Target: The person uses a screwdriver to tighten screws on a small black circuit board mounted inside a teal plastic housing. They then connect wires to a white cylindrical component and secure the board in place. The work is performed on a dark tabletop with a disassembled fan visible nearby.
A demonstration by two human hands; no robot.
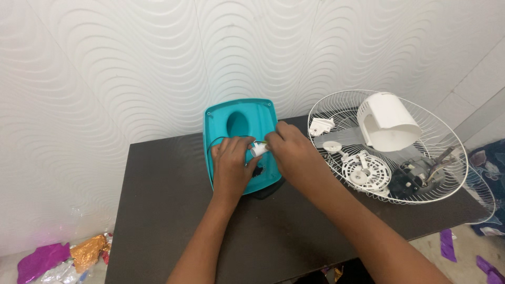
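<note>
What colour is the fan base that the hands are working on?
Teal. The base shows best in the head view, upturned on the dark table.

A small white cylindrical plastic part sits pinched between two hands above a teal plastic fan base. The hollow, rounded-square base lies underside up on the dark surface, against the wall, a thin black wire curling across it.

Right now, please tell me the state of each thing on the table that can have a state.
Teal base: open side up.
Small white part: pinched between left hand and right hand.
Wire fan guard: lying flat, holding loose parts.
White motor cover: detached, inside the guard.
</note>
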